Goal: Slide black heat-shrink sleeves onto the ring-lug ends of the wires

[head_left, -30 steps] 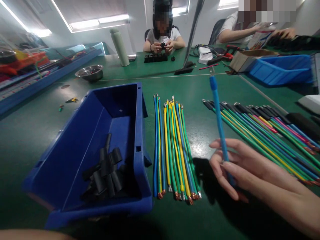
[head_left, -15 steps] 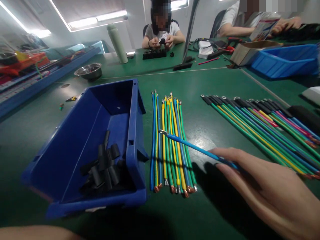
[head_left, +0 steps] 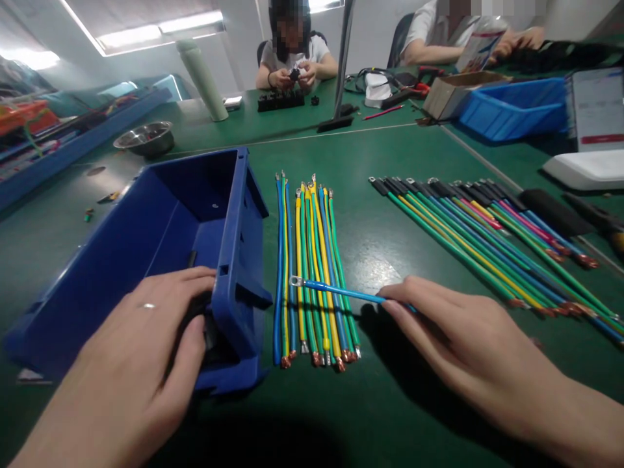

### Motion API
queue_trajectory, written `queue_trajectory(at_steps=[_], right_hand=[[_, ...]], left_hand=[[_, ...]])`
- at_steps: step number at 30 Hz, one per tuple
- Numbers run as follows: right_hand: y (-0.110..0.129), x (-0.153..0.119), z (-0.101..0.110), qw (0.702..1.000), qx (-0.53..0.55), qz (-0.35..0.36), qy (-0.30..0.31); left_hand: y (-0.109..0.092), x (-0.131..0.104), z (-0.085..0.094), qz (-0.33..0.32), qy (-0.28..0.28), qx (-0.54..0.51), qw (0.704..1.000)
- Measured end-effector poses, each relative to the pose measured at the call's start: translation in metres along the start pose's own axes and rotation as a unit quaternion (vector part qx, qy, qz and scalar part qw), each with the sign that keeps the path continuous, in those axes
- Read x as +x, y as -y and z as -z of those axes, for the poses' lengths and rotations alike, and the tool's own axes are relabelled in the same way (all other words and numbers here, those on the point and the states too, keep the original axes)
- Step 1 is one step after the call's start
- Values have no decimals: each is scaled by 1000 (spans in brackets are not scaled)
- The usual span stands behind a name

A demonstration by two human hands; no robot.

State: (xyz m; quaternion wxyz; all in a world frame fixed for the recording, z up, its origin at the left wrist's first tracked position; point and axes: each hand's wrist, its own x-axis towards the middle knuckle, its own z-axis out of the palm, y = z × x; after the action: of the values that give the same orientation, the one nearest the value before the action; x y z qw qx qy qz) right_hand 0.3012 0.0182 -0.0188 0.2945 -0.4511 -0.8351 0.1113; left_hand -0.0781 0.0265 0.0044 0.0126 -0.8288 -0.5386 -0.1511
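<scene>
Right of the bin, the right hand is pinching a blue wire level, lug aimed binward over the wire row. Inside the bin, the left hand is curling around black sleeves; whether that grip is closed, I cannot tell.

Blue wire lies level across the wire bundle.
</scene>
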Motion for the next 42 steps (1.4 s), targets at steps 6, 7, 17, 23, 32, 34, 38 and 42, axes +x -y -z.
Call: queue_trajectory(at_steps=[6, 7, 17, 23, 32, 34, 38, 42], right_hand=[[-2, 3, 1, 1000, -18, 4, -9], [-3, 3, 1, 1000, -17, -2, -6], [-4, 4, 0, 999, 3, -34, 7], [-4, 6, 3, 1000, -11, -1, -21], [3, 9, 9, 999, -22, 7, -41], [4, 9, 10, 999, -11, 4, -43], [4, 7, 9, 999, -12, -9, -28], [1, 5, 8, 1000, -19, -11, -17]], left_hand=[[15, -7, -15, -24, 82, 29, 996], [18, -11, -16, -34, 84, 40, 995], [14, -11, -11, 30, 128, -11, 991], [0, 0, -2, -28, 97, -2, 995], [-7, 14, 11, -3, 105, -66, 992], [-7, 15, 12, -11, 111, -71, 991], [-8, 18, 17, -10, 143, -105, 984], [-9, 24, 22, 35, 169, -165, 971]])
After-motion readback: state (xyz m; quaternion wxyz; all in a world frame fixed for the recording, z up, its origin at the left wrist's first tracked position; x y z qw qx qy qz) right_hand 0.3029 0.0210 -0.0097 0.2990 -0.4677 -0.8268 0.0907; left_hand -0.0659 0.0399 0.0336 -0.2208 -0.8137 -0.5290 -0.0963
